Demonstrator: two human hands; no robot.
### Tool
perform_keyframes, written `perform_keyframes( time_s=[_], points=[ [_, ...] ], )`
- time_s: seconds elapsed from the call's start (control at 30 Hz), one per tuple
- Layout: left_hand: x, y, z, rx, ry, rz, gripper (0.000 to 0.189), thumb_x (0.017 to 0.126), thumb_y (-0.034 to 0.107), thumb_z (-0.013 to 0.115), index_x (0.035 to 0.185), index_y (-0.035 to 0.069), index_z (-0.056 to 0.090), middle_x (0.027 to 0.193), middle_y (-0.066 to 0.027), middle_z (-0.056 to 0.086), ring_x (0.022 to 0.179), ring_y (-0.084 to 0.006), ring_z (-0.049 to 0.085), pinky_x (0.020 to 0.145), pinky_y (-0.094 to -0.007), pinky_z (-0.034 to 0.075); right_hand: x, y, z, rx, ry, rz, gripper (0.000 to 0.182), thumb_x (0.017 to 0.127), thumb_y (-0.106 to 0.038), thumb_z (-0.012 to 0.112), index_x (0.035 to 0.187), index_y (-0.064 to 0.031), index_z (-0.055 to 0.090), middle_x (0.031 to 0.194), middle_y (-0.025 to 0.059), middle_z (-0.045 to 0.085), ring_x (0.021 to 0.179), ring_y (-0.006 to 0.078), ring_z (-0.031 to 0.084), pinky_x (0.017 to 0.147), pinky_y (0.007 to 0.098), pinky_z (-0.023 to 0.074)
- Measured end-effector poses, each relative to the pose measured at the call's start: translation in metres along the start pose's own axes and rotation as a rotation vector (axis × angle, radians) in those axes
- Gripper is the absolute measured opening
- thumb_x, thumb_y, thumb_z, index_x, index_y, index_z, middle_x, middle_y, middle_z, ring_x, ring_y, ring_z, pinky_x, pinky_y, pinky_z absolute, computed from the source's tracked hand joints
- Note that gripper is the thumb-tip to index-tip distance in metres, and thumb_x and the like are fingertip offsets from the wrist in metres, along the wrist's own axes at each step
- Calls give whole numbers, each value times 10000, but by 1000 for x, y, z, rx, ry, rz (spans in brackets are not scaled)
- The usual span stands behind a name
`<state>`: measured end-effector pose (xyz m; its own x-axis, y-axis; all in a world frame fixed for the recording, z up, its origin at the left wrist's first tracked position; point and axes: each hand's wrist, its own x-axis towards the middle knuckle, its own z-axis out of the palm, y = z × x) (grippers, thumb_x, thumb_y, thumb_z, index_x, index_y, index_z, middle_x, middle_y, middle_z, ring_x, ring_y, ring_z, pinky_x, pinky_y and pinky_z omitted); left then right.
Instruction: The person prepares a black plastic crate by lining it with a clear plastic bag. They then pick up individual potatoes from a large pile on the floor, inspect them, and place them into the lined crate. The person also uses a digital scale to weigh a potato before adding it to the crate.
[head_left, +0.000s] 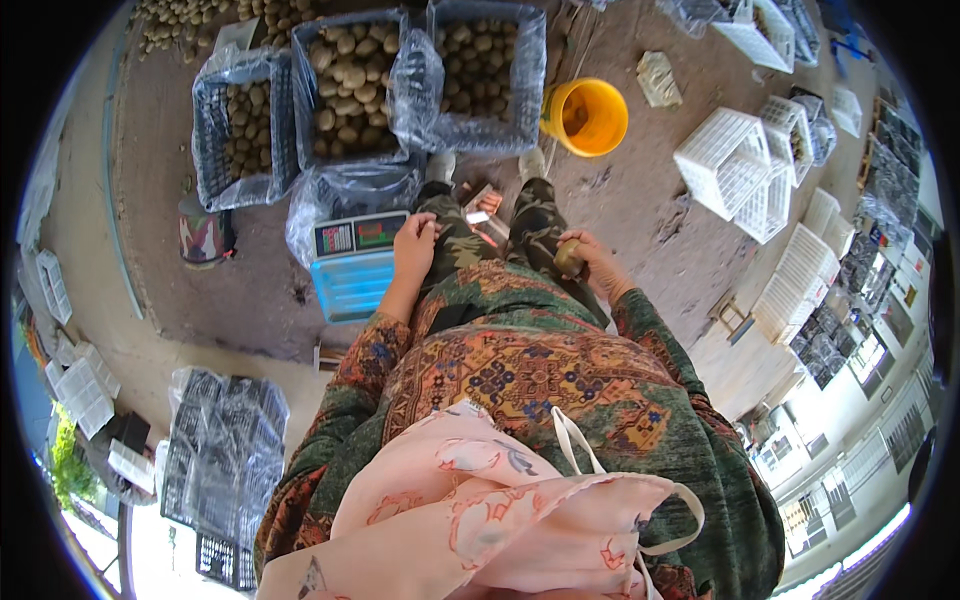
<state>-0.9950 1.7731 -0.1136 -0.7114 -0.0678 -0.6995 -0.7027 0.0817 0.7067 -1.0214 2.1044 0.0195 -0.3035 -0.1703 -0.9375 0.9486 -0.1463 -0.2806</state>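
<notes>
My right hand (596, 266) grips a brown kiwifruit (570, 258) in front of my right thigh. Beside the display of a digital weighing scale (373, 233), my left hand (415, 244) has its fingers curled in, and no object shows in them. A blue ribbed pan (354, 283) tops the scale. Beyond my feet stand plastic-lined crates: a middle crate (296, 90) heaped with kiwifruit, a right crate (531, 67) and a smaller left crate (201, 124). A yellow bucket (611, 112) near my right shoe holds some brown fruit.
White plastic crates (724, 161) stand at the right, with a small stool (731, 319) nearer me. On the left are a camouflage-covered round seat (204, 236) and wrapped black crates (225, 450). Loose kiwifruit (176, 22) lie at the far left; a crumpled sack (658, 79) lies beyond the bucket.
</notes>
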Motion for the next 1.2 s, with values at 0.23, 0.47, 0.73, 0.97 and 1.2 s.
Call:
perform_keyframes(
  time_s=[0.23, 0.47, 0.73, 0.97, 1.2],
  points=[
    [-13, -2, 24, 103, -3, -51, 187, 928, 98, 524, 1061, 5, 616, 905, -78, 692, 793, -149, 644, 728, -290, 506, 6, 73, -47, 42, 129, 76, 116, 917, -189, 546, 975, -98, 590, 944, 30, 625, 885, 169, 613, 775, 284, 495],
    [-46, 21, 88, 436, -15, 72, 225, 916, 202, 582, 1064, 42, 637, 997, -109, 681, 856, -221, 664, 760, -329, 509, 14, 56, -84, -46, 25, 49, 227, 966, -168, 453, 1131, -67, 571, 1048, 59, 600, 984, 152, 575, 837, 271, 470],
    [-90, 30, 176, -50, -94, 187, 612, 829, 259, 743, 1342, 77, 465, 1210, -85, 571, 1078, -177, 571, 922, -315, 473, 49, 23, -38, -390, -481, -93, 679, 913, -85, 455, 1530, -110, 172, 1490, 109, 328, 1303, 221, 407, 1028, 330, 369],
    [-75, -129, 81, -837, 702, -355, 532, 760, 132, 784, 1171, -25, 485, 990, -97, 608, 794, -179, 630, 641, -277, 557, 71, 52, -50, -604, -327, 54, 495, 920, -102, 520, 1402, -60, 411, 1331, 108, 524, 1171, 184, 536, 943, 285, 433],
    [-15, -319, -26, -30, 821, -653, 651, 695, 230, 842, 1265, 155, 536, 1281, -158, 441, 1069, -313, 547, 889, -437, 512, 84, 98, -113, -626, 61, 341, 317, 950, -157, 515, 1252, -67, 550, 1130, 54, 637, 935, 117, 620, 769, 245, 494]
  ],
)
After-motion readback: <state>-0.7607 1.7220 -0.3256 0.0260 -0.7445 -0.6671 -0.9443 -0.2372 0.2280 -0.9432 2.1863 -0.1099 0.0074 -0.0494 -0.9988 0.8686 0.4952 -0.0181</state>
